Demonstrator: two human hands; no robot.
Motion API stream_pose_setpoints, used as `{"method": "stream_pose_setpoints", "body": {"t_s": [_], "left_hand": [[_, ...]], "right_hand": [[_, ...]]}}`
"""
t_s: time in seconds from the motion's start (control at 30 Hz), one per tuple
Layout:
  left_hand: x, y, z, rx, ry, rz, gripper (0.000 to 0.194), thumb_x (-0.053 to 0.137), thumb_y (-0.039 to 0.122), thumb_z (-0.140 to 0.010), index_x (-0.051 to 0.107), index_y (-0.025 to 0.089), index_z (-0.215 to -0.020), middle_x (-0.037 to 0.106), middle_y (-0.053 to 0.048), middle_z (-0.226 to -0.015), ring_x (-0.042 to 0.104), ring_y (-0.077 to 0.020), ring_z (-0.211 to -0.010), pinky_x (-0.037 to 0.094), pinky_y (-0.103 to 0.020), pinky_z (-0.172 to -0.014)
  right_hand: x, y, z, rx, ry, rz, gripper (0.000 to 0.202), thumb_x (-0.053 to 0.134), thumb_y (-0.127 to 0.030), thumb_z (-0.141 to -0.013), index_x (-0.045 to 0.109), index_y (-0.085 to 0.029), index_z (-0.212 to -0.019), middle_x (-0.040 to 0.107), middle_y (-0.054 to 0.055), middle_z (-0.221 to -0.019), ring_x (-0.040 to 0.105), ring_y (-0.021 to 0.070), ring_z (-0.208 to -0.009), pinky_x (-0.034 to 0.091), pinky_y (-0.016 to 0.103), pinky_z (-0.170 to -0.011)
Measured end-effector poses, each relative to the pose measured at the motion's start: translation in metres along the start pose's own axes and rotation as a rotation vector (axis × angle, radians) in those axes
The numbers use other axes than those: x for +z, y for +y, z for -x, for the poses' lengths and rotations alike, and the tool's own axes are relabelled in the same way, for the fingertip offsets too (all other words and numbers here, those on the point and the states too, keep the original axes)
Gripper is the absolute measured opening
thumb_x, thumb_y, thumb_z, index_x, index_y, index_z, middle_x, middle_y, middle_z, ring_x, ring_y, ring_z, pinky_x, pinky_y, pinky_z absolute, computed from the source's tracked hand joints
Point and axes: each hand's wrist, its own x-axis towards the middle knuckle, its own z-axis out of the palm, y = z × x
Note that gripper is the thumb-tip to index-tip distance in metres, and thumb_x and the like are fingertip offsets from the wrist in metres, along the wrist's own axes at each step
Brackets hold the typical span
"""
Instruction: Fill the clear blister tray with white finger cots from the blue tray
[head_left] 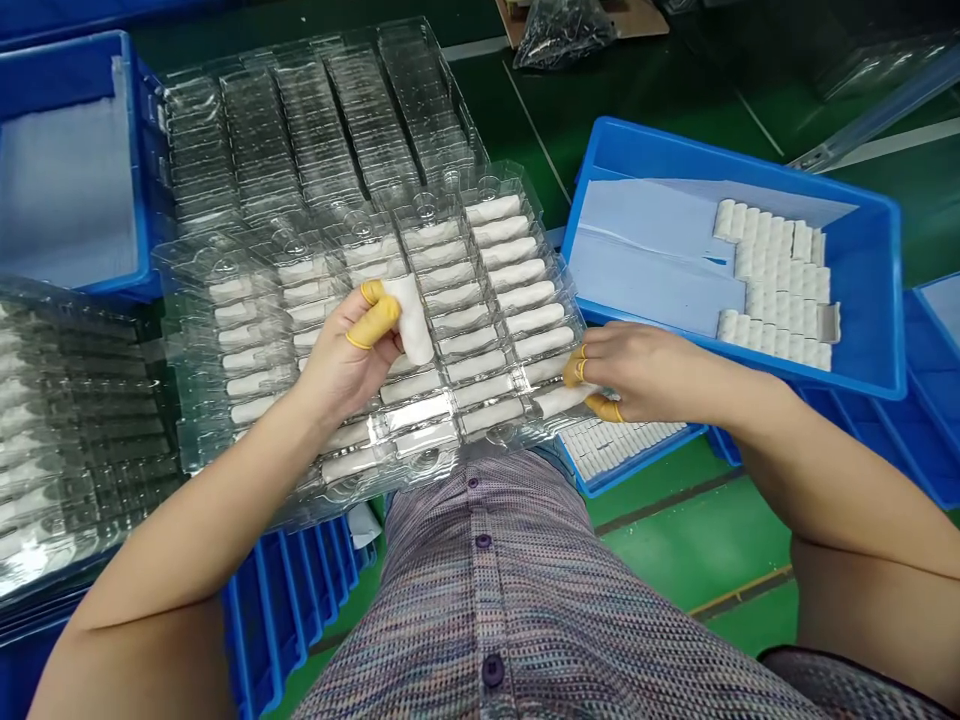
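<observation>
Left hand [352, 350]: we pinch a white oblong piece [412, 325] between yellow finger cots [375, 322], over the middle of a clear compartmented tray [427, 460].
Right hand [637, 370]: we pinch another white piece [556, 401] at the tray's near right corner.
Tray columns: white oblongs [517, 255] lie beneath our hands.
Blue bin [750, 153]: right of our tray, holding white rolls [780, 285] on pale-blue sheeting [645, 265].

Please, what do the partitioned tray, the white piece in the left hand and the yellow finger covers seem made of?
Partitioned tray: thin, glossy clear plastic; it is see-through and its ridges glint.
White piece: matte, perhaps fabric or paper, since no sharp shine shows; the picture leaves this open.
Yellow finger covers: smooth, probably latex or other rubber, since they fit snugly.
</observation>
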Motion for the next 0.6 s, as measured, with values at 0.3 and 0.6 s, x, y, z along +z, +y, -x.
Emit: {"method": "stream_pose_setpoints", "body": {"t_s": [0.3,0.6], "left_hand": [[-0.003,-0.001,-0.001,0.0,-0.03,0.024,0.039,0.093,0.053,-0.076,0.07,0.022,-0.084,0.067,-0.001,-0.072,0.064,-0.0164,-0.067,0.057,-0.028,-0.059],[-0.001,-0.001,-0.001,0.046,-0.155,0.1,0.037,0.097,0.038,-0.074,0.07,0.022,-0.094,0.074,0.003,-0.089,0.071,-0.0115,-0.083,0.061,-0.024,-0.079]], "right_hand": [[0.001,0.002,-0.021,-0.036,-0.154,0.139,0.027,0.067,-0.03,-0.095,0.07,-0.02,-0.07,0.069,0.009,-0.074,0.059,0.0244,-0.079,0.041,0.037,-0.072],[0.0,-0.026,-0.086,0.238,0.042,-1.197,0.031,0.063,-0.05,-0.102,0.069,-0.023,-0.117,0.079,0.008,-0.12,0.078,0.0246,-0.106,0.062,0.037,-0.085]]}}
